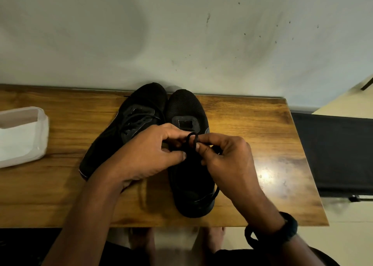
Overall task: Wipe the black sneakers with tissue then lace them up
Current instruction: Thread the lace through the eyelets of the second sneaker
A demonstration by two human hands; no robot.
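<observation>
My left hand (149, 154), right hand (224, 158) meet above right-side sneaker (185, 108) on worktop (262, 144), fingers curled, both pinching black lace loop (191, 142). Second sneaker (129, 124) alongside, toes touching.

Glossy wooden table (262, 120) pushed flush against a scuffed, speckled pale wall (181, 33), glare bouncing off its right end, black furniture (339, 154) just right of it, cream floor (347, 217) below.

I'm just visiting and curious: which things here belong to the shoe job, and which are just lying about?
In the job: sneaker on the right, sneaker on the left, lace, tissue pack, left hand, right hand.
Just there: table, wristband.
</observation>
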